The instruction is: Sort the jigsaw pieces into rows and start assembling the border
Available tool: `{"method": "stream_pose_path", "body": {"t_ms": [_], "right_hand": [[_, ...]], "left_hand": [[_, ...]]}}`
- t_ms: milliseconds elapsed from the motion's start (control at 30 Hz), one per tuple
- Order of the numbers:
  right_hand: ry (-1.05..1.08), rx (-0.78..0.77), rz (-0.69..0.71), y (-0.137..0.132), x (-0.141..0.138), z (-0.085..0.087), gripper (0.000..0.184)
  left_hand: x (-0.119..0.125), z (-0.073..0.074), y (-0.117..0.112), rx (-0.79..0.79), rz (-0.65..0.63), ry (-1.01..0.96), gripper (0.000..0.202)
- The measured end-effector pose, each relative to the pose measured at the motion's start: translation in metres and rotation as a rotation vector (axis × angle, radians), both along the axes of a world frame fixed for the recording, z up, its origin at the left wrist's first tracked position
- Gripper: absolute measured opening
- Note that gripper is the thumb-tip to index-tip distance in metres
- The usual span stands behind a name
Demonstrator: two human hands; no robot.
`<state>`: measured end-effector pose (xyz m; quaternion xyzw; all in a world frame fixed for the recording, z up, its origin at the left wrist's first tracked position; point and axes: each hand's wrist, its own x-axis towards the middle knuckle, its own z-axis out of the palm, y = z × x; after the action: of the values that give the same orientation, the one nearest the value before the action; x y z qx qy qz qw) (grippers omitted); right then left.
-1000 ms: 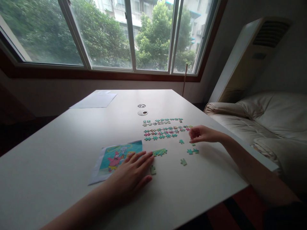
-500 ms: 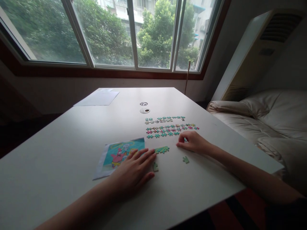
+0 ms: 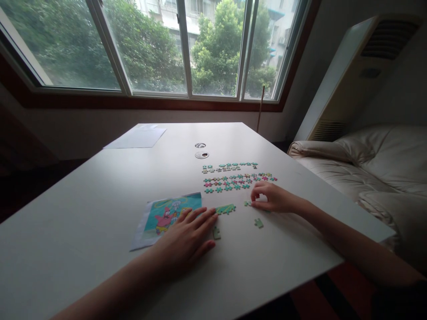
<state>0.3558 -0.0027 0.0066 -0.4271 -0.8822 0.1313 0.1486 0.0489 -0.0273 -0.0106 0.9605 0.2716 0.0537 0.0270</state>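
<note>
My left hand [image 3: 188, 233] lies flat with its fingers stretched out, over part of a cartoon picture sheet [image 3: 156, 218]. Its fingertips touch the left end of a joined strip of green puzzle pieces [image 3: 226, 209]. Below those fingers, partly covered, is a loose green corner-like piece [image 3: 217, 233]. To the right of the strip, my right hand [image 3: 271, 197] pinches a small light-green puzzle piece [image 3: 247, 203] at the table surface, thumb and forefinger closed at its edge. Another green puzzle piece [image 3: 258, 223] lies below this hand.
Several rows of loose puzzle pieces [image 3: 233, 181] lie beyond my hands on the white table [image 3: 100, 200]. Two round inserts [image 3: 202, 155] are set farther back. Papers [image 3: 136, 138] rest at the far left. A pale sofa [image 3: 333, 155] stands to the right.
My right hand has shifted slightly right, and a light-green puzzle piece now shows at its fingertips. My left hand stays in place.
</note>
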Motion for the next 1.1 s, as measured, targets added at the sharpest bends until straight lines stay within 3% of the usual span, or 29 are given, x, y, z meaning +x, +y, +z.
{"method": "stream_pose_path", "body": {"t_ms": [233,333,600,867,1100], "right_hand": [[0.094,-0.01,0.06,-0.0013,-0.0023,0.0008,0.019],[0.079,0.027,0.033,0.0011,0.0001,-0.0004,0.015],[0.02,-0.011,0.146,0.0006,-0.0017,-0.0028,0.024],[-0.001,0.058,-0.011,0.0,-0.0018,-0.0016,0.025],[-0.028,0.005,-0.038,0.003,-0.004,-0.0067,0.023]], "left_hand": [[0.0008,0.0005,0.0001,-0.007,0.0,-0.013,0.047],[0.0006,-0.0009,0.0007,-0.005,-0.001,-0.033,0.047],[0.0007,0.0001,0.0004,-0.009,-0.002,-0.028,0.047],[0.0002,-0.0007,0.0005,-0.007,-0.005,-0.062,0.047],[0.0012,-0.0006,-0.0001,-0.014,0.008,-0.034,0.047]]}}
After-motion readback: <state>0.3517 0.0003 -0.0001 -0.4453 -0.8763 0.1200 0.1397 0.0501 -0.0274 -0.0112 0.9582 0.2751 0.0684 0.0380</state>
